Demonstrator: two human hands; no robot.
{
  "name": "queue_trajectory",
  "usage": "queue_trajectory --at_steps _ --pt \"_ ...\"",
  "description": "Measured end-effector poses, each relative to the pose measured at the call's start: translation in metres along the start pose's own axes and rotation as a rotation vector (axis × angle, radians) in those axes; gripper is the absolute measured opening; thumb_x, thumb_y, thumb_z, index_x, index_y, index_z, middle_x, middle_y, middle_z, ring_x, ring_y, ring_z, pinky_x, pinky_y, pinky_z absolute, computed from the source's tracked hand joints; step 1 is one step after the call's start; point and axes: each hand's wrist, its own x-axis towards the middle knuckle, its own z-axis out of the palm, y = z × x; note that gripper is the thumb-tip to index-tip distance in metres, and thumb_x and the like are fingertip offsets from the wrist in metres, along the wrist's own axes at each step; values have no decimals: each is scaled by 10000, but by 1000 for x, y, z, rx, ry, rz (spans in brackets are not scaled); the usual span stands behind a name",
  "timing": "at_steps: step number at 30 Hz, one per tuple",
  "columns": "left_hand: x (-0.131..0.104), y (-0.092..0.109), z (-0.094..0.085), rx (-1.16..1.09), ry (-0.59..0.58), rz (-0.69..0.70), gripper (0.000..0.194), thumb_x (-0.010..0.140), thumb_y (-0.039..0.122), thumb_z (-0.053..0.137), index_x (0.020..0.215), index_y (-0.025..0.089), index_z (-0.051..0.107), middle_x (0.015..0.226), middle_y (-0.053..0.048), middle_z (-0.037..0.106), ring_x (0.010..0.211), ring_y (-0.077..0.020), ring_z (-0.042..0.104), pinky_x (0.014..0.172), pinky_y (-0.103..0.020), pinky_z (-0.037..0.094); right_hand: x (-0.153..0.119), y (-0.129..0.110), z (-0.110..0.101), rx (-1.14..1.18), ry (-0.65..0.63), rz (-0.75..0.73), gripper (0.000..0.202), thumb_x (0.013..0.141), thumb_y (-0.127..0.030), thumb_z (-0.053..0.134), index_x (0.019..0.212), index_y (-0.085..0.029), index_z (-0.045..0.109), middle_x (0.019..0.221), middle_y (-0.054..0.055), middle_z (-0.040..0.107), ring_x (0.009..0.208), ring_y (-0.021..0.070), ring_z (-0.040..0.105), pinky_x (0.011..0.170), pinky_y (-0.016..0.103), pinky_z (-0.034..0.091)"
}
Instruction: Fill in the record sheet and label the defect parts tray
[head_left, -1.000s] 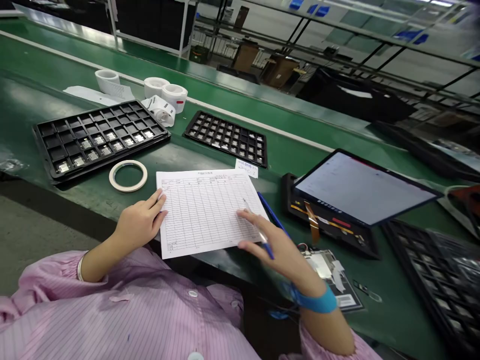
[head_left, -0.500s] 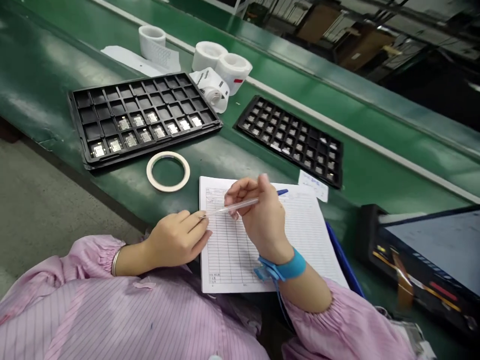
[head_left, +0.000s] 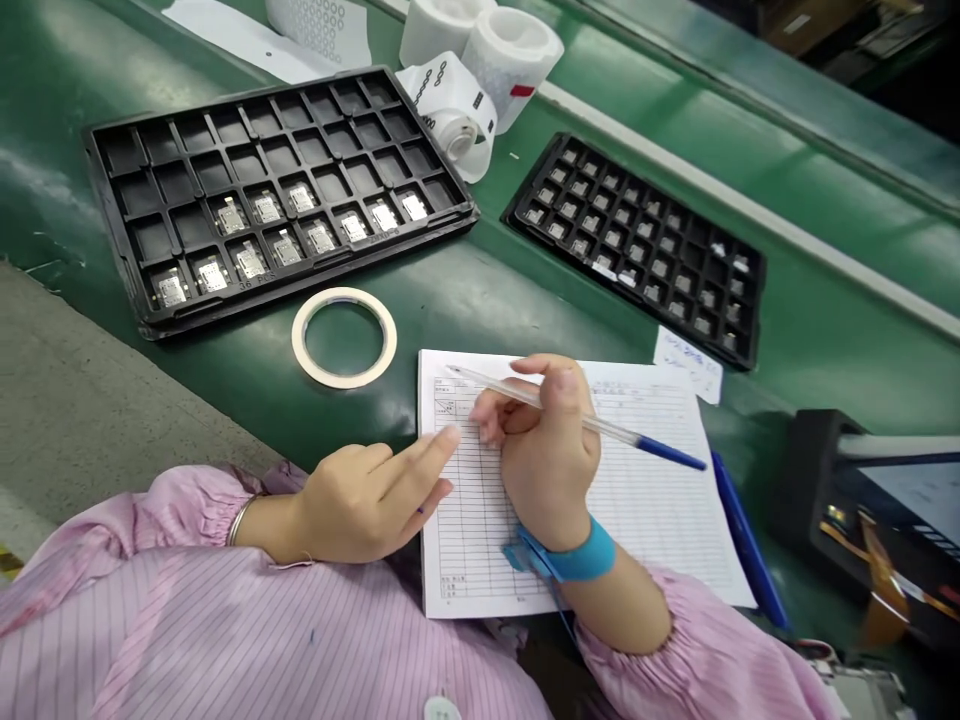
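Observation:
My right hand [head_left: 551, 455], with a blue wrist strap [head_left: 585, 550], grips a clear pen [head_left: 615, 430] between thumb and fingers. The pen's bare tip points up and left, and its blue end points right. Under that hand lies a stack of printed form sheets [head_left: 637, 520] ruled in rows and columns. My left hand [head_left: 375, 500] is at the left edge of the sheets, its index finger stretched out over them and its thumb apart below. A tiny blue spot shows by the left thumb; I cannot make out what it is.
A ring of tape [head_left: 343, 380] lies left of the sheets. Beyond are a black tray [head_left: 300, 270] partly filled with small metal parts, a fuller black tray [head_left: 637, 290], label rolls [head_left: 510, 70] and a handwritten note [head_left: 690, 365]. A device with a screen [head_left: 825, 490] stands at right.
The pen has swung round: its tip has left my left fingers and now points up and left. My left index finger has stretched out. The view has shifted closer to the table.

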Motion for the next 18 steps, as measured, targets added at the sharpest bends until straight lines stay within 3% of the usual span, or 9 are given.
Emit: queue_trajectory --at_steps 2,4,6,8,10,13,15,18 --pt "0 -1 -3 -113 59 -67 520 931 220 484 1380 8 328 693 -19 687 454 -94 510 418 -237 413 -1 -1 0 -43 -37 -16 328 939 -519 384 959 -224 527 641 0 641 477 105 508 428 220 364" --pt "0 -3 -5 -239 131 -105 552 921 114 412 1430 7 229 556 42 607 424 -86 474 412 -221 395 -3 -2 -1 -86 -55 -33 323 929 -510 428 915 -213 553 632 3 635 489 104 516 440 223 371" --pt "0 -4 -6 -271 184 -121 605 844 16 405 1430 29 256 484 84 516 390 -79 407 383 -222 340 -4 -3 -1 -148 -42 -44 265 880 -448 569 774 -207 536 535 -32 561 445 88 468 432 219 353" --pt "0 -3 -6 -206 193 -126 595 770 -13 441 1358 72 405 450 103 442 378 -79 361 374 -235 303 -5 -2 -1 -185 4 -58 326 821 -374 674 650 -206 453 449 -71 446 382 64 370 400 213 306" --pt "0 -1 -4 -103 159 -128 474 751 33 494 1209 134 562 513 77 512 413 -78 405 390 -243 324 -6 -2 0 -151 42 -66 341 843 -377 647 648 -215 418 415 -88 385 342 59 305 364 216 258" --pt "0 2 0 2 67 -95 274 794 199 581 1054 152 653 912 -28 698 523 -82 532 421 -257 388 -7 -1 2 -92 -3 -20 274 915 -451 507 757 -232 464 472 -60 508 356 88 408 360 228 295" --pt "1 3 2 40 0 -87 289 805 275 621 1050 125 659 1111 -60 677 573 -95 577 430 -270 414 -7 -2 4 -159 -41 -3 274 878 -435 579 739 -227 466 530 -38 580 403 98 481 400 239 357" --pt "2 4 4 63 -37 -94 289 814 274 634 1041 98 663 1109 -48 685 578 -106 587 427 -277 420 -9 -2 4 -315 -6 -42 371 803 -348 697 617 -217 405 447 -62 504 383 82 441 431 242 371"
